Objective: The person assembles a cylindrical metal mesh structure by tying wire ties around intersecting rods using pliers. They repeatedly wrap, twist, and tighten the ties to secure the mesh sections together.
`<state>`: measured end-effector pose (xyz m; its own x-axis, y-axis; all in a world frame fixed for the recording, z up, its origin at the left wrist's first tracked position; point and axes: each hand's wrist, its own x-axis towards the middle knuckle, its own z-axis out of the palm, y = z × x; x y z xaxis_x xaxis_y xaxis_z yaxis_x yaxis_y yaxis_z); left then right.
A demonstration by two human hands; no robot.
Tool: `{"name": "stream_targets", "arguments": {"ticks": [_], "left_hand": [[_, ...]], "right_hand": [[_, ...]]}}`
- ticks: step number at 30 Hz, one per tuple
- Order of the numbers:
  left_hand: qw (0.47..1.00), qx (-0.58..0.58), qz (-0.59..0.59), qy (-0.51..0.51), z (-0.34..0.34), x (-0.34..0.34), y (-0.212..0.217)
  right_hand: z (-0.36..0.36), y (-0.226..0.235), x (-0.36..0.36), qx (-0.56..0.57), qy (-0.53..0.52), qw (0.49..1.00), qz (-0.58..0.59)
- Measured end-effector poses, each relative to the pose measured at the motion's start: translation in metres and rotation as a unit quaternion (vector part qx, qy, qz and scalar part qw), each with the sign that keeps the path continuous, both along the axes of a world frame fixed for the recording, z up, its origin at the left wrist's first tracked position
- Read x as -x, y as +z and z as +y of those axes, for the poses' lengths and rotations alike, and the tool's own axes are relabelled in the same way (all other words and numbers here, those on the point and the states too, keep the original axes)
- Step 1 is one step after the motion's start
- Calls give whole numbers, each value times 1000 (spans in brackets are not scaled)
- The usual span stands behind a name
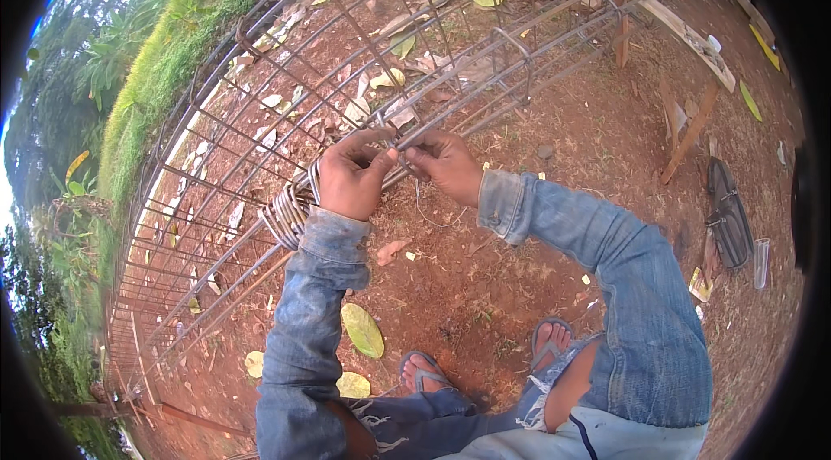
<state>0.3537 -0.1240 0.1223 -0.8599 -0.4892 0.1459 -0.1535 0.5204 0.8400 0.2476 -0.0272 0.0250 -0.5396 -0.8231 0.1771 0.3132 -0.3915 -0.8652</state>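
My left hand (351,176) is closed in a pinch, its thumb and fingertips against the steel bars of a rebar cage (485,83). Close beside it, my right hand (448,167) pinches at the same spot, the fingertips of both hands nearly meeting. A thin wire (433,223) hangs in a loose loop below my right fingers and seems to run up into them. What exactly lies between my left fingertips is hidden. Just left of my left wrist, a bundle of bent steel rings (284,216) sits around the long bars.
A rebar mesh (260,105) curves along the left and far side, over soil and dry leaves. Wooden planks (666,14) on stakes (690,135) stand at the far right. A dark bag (729,213) and a clear cup (761,263) lie at right. My sandalled feet (424,372) are below.
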Motion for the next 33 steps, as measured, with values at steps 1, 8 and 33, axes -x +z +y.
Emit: {"name": "stream_targets", "arguments": {"ticks": [1, 8, 33], "left_hand": [[1000, -4, 5, 7, 0, 0, -2], [999, -47, 7, 13, -2, 1, -2], [973, 184, 89, -103, -4, -5, -5]], "right_hand": [[1, 0, 2, -19, 2, 1000, 8], [6, 10, 6, -67, 49, 996, 29], [15, 5, -17, -9, 1, 1000, 3]]}}
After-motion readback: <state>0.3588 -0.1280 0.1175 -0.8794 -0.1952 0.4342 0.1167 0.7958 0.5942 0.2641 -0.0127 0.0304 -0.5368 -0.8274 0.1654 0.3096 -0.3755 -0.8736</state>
